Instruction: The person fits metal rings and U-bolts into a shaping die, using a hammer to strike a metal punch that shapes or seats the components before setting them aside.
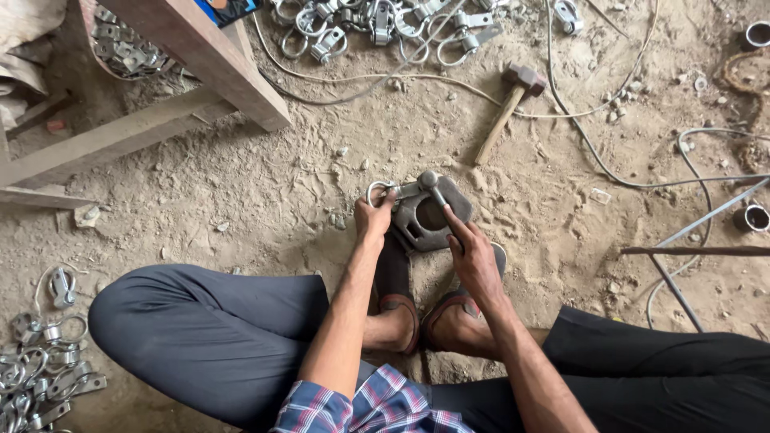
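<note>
Grey steel ring clamp lies on the dark, worn iron block set on the sandy floor just beyond the feet, its long axis running left-right with the ring pointing left. Left hand pinches it; right hand grips a ball-headed steel punch leaning far-left, best kept square over the clamp.

left hand: fingers curled tight, arm stretched forward, near straight | right hand: fist-like grip, wrist angled inward | hands close, apart | legs folded, feet together below hands
</note>
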